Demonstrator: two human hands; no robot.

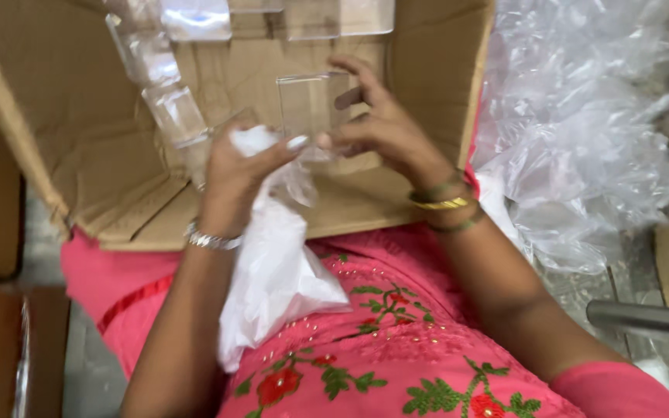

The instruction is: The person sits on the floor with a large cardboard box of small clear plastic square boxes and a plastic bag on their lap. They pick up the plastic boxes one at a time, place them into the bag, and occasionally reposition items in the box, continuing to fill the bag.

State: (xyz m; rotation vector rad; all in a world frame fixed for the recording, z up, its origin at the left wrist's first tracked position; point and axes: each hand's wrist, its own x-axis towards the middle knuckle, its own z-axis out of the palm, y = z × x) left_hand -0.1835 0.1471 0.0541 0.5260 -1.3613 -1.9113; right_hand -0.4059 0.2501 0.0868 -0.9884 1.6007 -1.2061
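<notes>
Both my hands meet over the open cardboard box [79,155]: my left hand [234,166] is clenched on a white plastic bag [272,271], my right hand [381,128] pinches a clear block [311,104], best held by its edges while wiping, I judge. More clear pieces [168,101] seem to line the box, and crumpled plastic sheeting [582,131] crowds my right.

Both hands [311,147] on a clear plastic piece [309,104] — white cloth [272,263], cardboard box [79,155].

Box [63,124]: matt brown corrugated cardboard.
Block [307,104]: clear, glossy, glass-like plastic.
Cloth [272,263]: white, soft, matt.
Bags [582,131]: crinkled, shiny transparent film.
Bangle [441,204]: polished gold-coloured metal.
</notes>
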